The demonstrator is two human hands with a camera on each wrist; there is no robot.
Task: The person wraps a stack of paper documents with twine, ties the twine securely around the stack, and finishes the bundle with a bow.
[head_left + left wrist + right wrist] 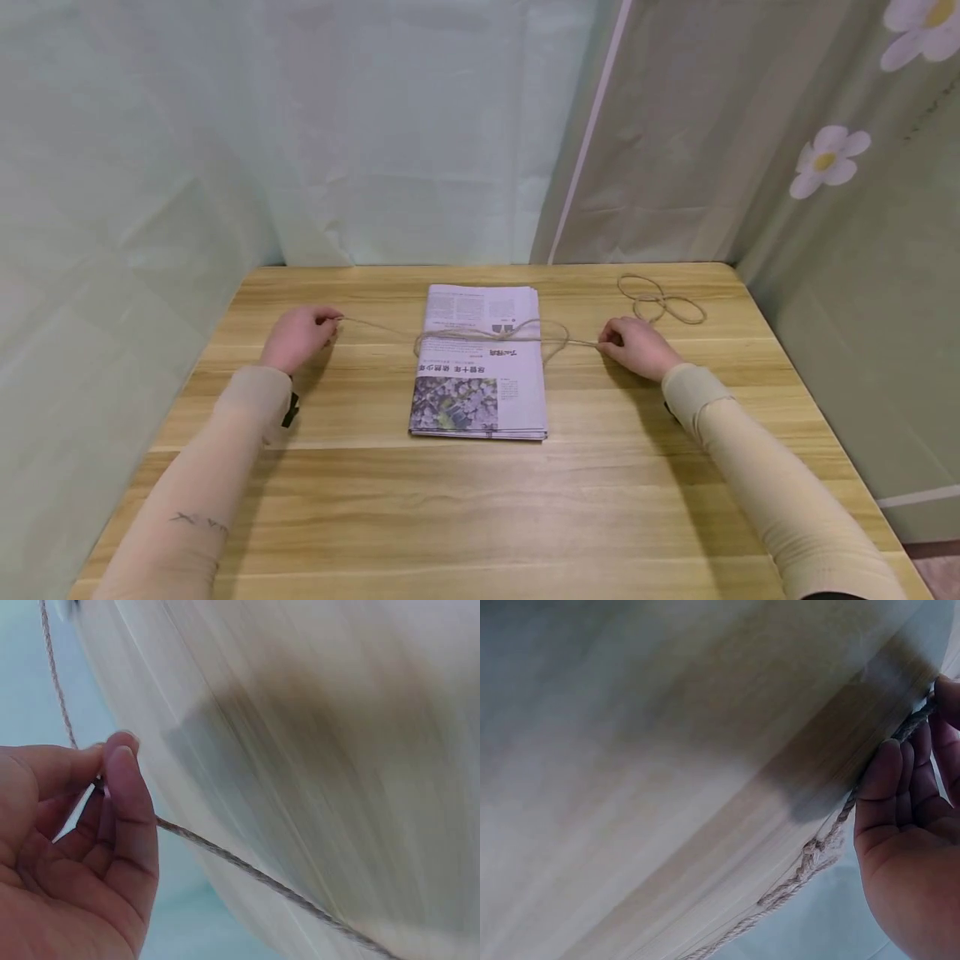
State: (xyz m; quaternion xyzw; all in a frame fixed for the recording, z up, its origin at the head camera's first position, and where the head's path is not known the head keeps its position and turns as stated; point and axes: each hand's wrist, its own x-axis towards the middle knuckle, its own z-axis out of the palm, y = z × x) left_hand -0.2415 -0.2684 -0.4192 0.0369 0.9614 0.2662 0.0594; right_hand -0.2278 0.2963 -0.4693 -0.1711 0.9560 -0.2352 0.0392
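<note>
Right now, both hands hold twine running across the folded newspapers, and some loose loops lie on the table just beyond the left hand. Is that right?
Not quite: the head view shows the loose loops lying beyond the right hand, not the left hand. The rest stands: both hands hold twine across the newspapers.

A pale wood-grained desk [525, 517] with rounded far corners spreads across the scene. Creased pale-green sheeting [412, 125] hangs behind its far edge and along the left side, meeting a white stripe [592, 125] right of centre. Beyond that, a grey-green panel [675, 142] leads to the right side, where two white flowers [825, 160] have yellow centres; a reddish patch [941, 573] shows at the near right corner
</note>
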